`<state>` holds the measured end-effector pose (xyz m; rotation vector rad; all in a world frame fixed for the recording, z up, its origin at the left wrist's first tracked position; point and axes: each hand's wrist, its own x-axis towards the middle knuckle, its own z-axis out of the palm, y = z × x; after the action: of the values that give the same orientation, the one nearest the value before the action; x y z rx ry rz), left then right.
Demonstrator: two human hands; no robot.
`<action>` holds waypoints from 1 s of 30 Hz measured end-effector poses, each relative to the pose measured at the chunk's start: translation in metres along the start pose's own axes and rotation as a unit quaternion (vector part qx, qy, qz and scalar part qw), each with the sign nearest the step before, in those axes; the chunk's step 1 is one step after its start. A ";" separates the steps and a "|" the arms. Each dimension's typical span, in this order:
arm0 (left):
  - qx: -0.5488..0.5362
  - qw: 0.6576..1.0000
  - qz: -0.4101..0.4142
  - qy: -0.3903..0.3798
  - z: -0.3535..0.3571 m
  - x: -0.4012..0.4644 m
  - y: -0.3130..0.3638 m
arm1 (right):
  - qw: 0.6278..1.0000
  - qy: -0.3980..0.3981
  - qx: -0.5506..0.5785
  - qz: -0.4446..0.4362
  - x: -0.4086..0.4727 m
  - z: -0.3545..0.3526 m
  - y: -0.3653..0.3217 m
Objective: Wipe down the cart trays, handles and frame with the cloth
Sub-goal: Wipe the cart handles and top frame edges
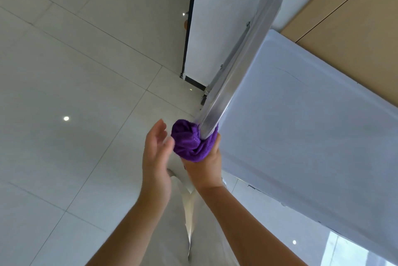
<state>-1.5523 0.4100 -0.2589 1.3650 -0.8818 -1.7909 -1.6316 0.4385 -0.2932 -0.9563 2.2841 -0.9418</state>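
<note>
At centre frame of the head view, the right hand [204,168] grips a bunched purple cloth [191,143] and presses it around the near end of a metal cart rail [234,67]. Its fingers are closed under the cloth, with the thumb showing at the cloth's right edge. The rail runs up and away to the right from the cloth, and small screws show on its left face. Just left of the cloth, the left hand [156,153] is open, palm turned toward the cloth, fingers blurred and empty; whether the fingertips touch the cloth cannot be told. Right of the rail lies a pale blue-white flat surface [301,125]. Glossy tile floor [64,71] fills the left side. Light trousers [193,222] show between the forearms.
</note>
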 end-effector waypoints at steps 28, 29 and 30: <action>0.113 0.988 0.104 0.020 0.031 -0.029 -0.043 | 0.935 -0.026 0.279 0.219 -0.008 -0.051 -0.054; 0.088 0.990 0.105 0.015 0.033 -0.023 -0.041 | 0.937 -0.029 0.272 0.218 -0.009 -0.053 -0.056; 0.053 0.993 0.099 0.019 0.035 -0.015 -0.037 | 0.940 -0.031 0.262 0.216 -0.009 -0.057 -0.058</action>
<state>-1.5878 0.4452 -0.2752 1.3231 -1.0667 -1.5808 -1.6386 0.4383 -0.2121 -0.2397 1.9134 -1.2005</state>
